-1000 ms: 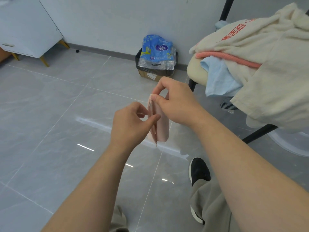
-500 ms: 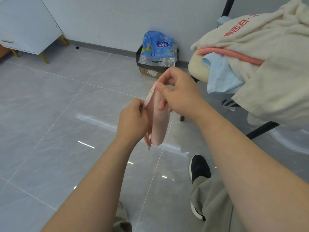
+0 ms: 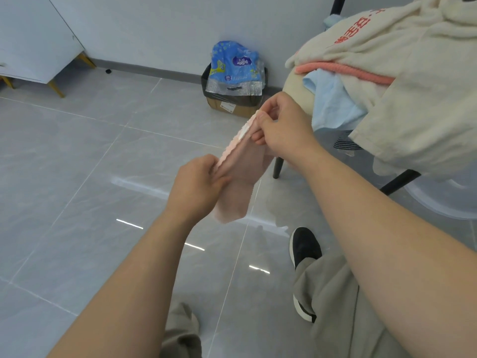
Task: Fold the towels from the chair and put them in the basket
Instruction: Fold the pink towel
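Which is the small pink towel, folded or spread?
Folded: small pink towel shows layered edges, pinched by left hand and right hand.

Pale pink towel (image 3: 238, 182) with a scalloped white edge; on the chair — cream towel (image 3: 413, 99) (red lettering), coral band (image 3: 343, 71), light blue towel (image 3: 333, 107); grey marbled floor (image 3: 103, 164).

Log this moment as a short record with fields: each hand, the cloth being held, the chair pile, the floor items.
left hand: pinches the near end of the pink towel along its top edge
right hand: pinches the far end of that edge
pink towel: hangs from both hands, off the floor
chair: piled with cream towel, coral towel, light blue towel, all unfolded
floor items: blue package on a cardboard box by the wall
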A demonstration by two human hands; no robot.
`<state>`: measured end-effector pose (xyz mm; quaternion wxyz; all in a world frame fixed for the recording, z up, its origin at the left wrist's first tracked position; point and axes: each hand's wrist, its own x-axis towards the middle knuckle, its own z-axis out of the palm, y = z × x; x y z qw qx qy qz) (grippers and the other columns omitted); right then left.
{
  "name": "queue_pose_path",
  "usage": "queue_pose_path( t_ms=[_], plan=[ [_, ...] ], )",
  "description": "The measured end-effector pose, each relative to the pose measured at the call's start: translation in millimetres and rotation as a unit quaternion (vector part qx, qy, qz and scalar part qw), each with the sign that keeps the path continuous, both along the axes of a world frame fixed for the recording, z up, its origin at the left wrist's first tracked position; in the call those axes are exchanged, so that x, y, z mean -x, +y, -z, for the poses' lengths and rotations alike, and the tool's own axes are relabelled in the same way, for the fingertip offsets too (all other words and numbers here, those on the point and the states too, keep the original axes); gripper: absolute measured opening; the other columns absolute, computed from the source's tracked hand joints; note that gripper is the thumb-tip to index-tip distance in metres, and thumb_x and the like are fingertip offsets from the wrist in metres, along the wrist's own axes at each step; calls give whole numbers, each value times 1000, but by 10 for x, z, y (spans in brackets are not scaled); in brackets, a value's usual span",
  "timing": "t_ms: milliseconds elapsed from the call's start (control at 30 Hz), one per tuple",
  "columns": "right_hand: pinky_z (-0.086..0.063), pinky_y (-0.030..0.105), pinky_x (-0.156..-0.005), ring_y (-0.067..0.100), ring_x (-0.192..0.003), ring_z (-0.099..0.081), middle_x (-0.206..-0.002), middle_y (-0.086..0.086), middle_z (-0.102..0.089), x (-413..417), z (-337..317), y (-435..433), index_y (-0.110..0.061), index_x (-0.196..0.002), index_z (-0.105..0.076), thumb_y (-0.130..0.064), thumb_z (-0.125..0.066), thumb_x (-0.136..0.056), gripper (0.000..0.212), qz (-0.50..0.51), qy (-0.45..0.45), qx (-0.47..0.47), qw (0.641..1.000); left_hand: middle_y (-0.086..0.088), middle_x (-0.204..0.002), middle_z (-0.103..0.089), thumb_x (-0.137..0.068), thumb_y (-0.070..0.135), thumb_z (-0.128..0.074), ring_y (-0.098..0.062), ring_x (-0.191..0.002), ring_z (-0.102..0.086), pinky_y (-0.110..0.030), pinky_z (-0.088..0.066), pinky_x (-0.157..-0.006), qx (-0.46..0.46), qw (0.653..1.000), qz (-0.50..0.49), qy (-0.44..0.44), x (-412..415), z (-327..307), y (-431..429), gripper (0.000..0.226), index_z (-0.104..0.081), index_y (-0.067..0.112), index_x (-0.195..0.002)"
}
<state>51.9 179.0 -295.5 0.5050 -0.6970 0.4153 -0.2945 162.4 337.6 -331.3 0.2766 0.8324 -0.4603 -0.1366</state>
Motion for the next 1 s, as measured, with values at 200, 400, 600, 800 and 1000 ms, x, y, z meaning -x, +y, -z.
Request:
queue_pose_path(
  t_ms=[200,400,600,800,1000],
  plan=[
    [-62,32,-67,15,-64,-71,-73,1,-66,20,72,14,-20,-87,-48,-10,-48,-100,17,16,18,-18,1000,0,-70,-55,-80,16,-59,-25,-69,-54,-37,-45,-57,-96,994,-7,-41,-82,83,269,8,-51,16,-79],
    [-62,30,-68,14,-64,-72,-77,2,-69,87,152,-12,-21,-90,-47,-17,-47,-102,13,57,53,-31,996,-2,-73,-56,-76,15,-56,-27,-71,-56,-36,-47,-60,-169,985,3,-45,-111,55,543,6,-50,17,-79],
    [-57,28,-55,17,-57,-70,-79,11,-69,163,281,3,-21,-83,-42,-11,-44,-101,20,97,59,-82,990,3,-85,-61,-84,36,-69,-19,-78,-59,-39,-53,-68,-160,987,-2,3,-53,-44,873,28,-52,22,-100],
    [-58,31,-51,20,-51,-67,-77,15,-67,210,324,32,-18,-83,-45,0,-44,-91,20,112,74,-101,986,-4,-87,-61,-78,8,-55,-27,-75,-58,-47,-53,-65,-120,992,31,-7,96,-28,1187,36,-38,28,-103],
    [-59,33,-52,19,-47,-65,-78,16,-65,203,372,40,-17,-85,-46,4,-52,-89,22,124,66,-112,984,-2,-88,-59,-79,3,-47,-25,-69,-59,-30,-41,-48,-149,988,27,13,155,1,1289,39,-46,29,-108]
  ],
)
